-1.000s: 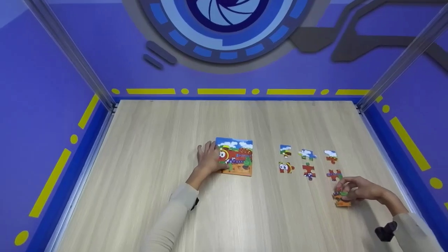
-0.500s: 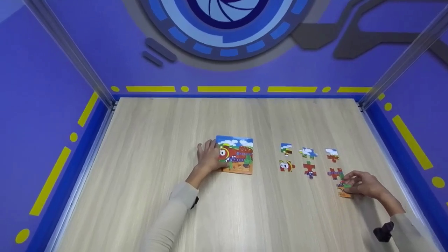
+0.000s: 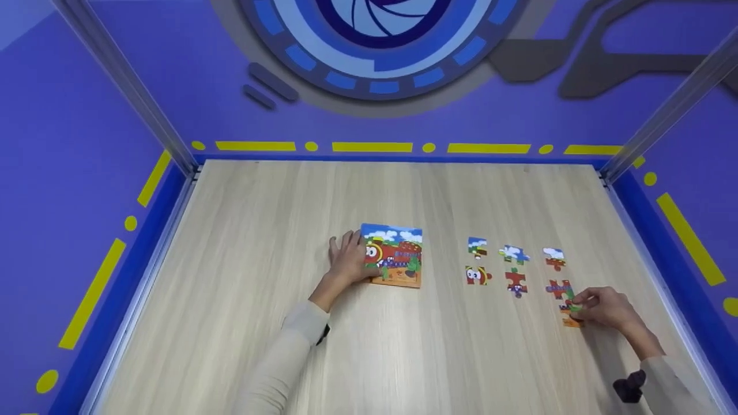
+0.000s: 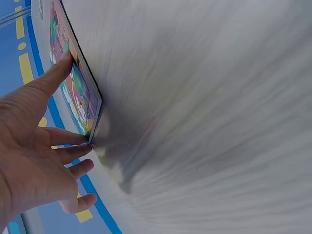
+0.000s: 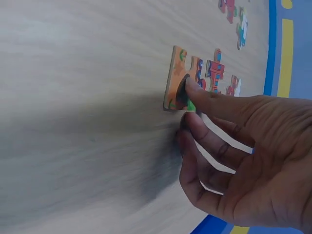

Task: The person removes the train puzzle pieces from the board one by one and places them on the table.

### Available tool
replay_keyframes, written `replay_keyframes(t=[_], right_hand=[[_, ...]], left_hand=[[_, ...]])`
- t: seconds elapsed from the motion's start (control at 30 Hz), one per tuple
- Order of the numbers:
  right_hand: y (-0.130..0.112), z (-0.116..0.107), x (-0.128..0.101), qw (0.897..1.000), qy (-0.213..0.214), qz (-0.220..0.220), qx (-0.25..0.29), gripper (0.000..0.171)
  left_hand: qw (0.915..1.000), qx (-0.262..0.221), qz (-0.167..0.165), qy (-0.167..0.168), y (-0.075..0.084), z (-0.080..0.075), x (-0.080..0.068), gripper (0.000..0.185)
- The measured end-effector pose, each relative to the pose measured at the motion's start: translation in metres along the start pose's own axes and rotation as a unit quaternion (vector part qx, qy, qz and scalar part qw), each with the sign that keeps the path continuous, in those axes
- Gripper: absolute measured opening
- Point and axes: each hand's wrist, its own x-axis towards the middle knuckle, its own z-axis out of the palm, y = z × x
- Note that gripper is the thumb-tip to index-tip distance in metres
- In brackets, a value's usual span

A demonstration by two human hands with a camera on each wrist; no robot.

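My left hand (image 3: 347, 263) lies at the left side of a square puzzle board (image 3: 399, 253) with a cartoon train picture. In the left wrist view, the straight thumb (image 4: 61, 70) presses on its face while the index fingertip touches its edge. To the right, my right hand (image 3: 612, 309) pinches an orange jigsaw piece (image 5: 174, 73) with green cactus marks, thumb on top and index finger at its edge. That piece stands right below a red jigsaw piece (image 3: 558, 289), and my fingers partly cover it.
Several more jigsaw pieces lie in two rows between the board and my right hand, among them an eye piece (image 3: 476, 275), a red piece (image 3: 516, 283) and a cloud piece (image 3: 554, 257). Blue-purple panels (image 3: 369, 129) enclose the wooden table (image 3: 277, 202) at back and sides.
My right hand has moved the orange jigsaw piece away from me and slightly right, close against the red piece above it. My left hand stays on the board.
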Motion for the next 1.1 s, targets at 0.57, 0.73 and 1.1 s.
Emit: replay_keyframes(t=[0.57,0.73,1.1], right_hand=[[-0.051,-0.004,0.018,0.996,-0.027,-0.073,0.044,0.030],[-0.090,0.016,0.037,0.990,-0.030,-0.120,0.067,0.025],[-0.193,0.103,0.083,0.957,-0.040,-0.259,0.124,0.025]], left_hand=[[0.9985,-0.037,-0.003,0.041,-0.005,0.008,-0.004,0.096],[0.9987,-0.032,0.000,0.039,-0.004,0.010,-0.006,0.098],[0.9987,-0.029,-0.012,0.041,-0.004,0.014,-0.007,0.100]])
